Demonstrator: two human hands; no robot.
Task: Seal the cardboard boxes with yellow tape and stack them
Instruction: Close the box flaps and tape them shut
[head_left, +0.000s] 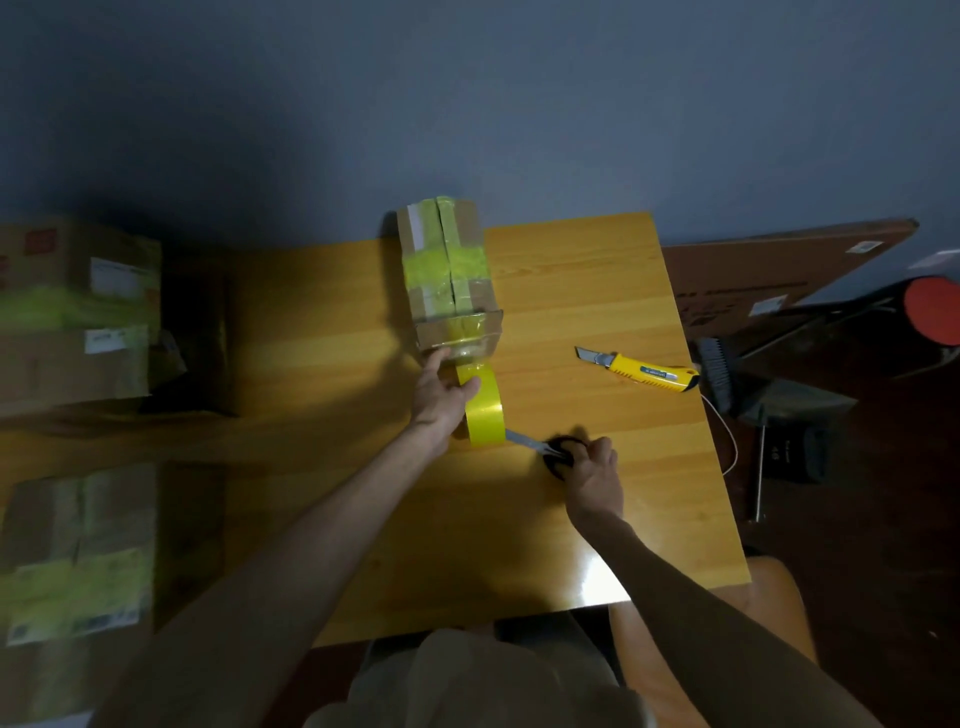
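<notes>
A small cardboard box (448, 270) wrapped in yellow tape stands at the far middle of the wooden table (597, 509). A strip of yellow tape (482, 410) runs from the box's near face toward me. My left hand (441, 397) pinches this strip just below the box, thumb across it. My right hand (592, 475) grips the black handles of scissors (545, 446), whose blades reach the strip's lower end. The tape roll itself is hidden from view.
A yellow utility knife (641, 370) with its blade out lies on the table's right side. Taped cardboard boxes (78, 312) sit stacked at the left, with another box (78, 551) nearer. A flat carton (769, 275), a brush (719, 371) and a chair lie to the right.
</notes>
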